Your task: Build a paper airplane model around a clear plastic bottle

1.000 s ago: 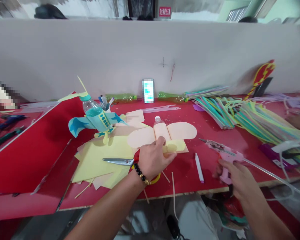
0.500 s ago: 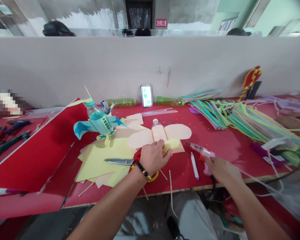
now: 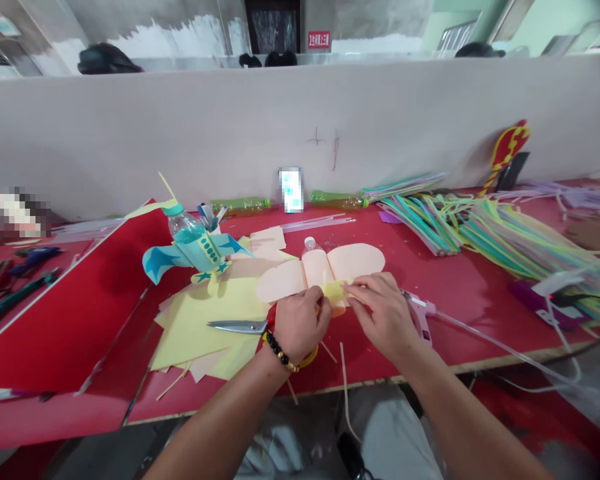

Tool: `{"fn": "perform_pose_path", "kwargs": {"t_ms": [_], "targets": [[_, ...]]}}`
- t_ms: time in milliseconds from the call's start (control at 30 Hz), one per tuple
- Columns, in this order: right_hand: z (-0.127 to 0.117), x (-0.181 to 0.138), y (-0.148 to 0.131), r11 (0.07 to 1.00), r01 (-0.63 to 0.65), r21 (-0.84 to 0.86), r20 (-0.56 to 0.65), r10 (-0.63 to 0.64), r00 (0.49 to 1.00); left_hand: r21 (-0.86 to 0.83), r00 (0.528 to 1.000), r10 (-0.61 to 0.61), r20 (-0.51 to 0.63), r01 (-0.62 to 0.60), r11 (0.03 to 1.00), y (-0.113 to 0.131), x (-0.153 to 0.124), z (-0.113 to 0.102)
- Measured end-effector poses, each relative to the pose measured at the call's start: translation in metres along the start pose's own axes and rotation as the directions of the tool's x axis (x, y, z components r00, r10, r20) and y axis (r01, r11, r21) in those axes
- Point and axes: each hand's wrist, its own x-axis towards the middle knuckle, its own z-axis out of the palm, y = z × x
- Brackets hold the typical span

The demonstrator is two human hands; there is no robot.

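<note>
A clear bottle wrapped in peach paper with two peach wings (image 3: 325,268) lies on the red table (image 3: 430,280). My left hand (image 3: 296,321), with a dark bead bracelet, is closed at the bottle's near end. My right hand (image 3: 384,313) pinches a small yellow paper piece (image 3: 334,291) against that same end. The pink glue gun (image 3: 423,315) lies on the table just right of my right hand, with nothing holding it.
Scissors (image 3: 237,326) rest on yellow paper sheets (image 3: 200,320) to the left. A finished blue bottle plane (image 3: 193,247) stands behind them. Bundles of coloured straws (image 3: 485,227) fill the right side. A grey partition wall (image 3: 300,127) runs along the back. A white cable (image 3: 520,353) trails right.
My right hand has set the glue gun down on the table and moved left to the yellow piece at the bottle. My left hand stays at the bottle.
</note>
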Motion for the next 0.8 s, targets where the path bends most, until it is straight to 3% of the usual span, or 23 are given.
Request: {"fn": "perform_pose_path", "kwargs": {"t_ms": [133, 333, 800], "targets": [[0.016, 0.009, -0.002, 0.999, 0.001, -0.047, 0.092, 0.003, 0.996, -0.072, 1.000, -0.013, 0.009, 0.014, 0.997, -0.003, -0.002, -0.001], [0.023, 0.009, -0.002, 1.000, 0.014, -0.003, 0.117, -0.013, 0.993, -0.197, 1.000, -0.014, -0.001, 0.014, 0.980, -0.013, -0.008, -0.003], [0.030, 0.011, -0.004, 0.999, 0.035, 0.011, 0.140, -0.036, 0.989, 0.023, 0.996, 0.025, 0.086, -0.028, 0.999, -0.011, -0.008, -0.004]]}}
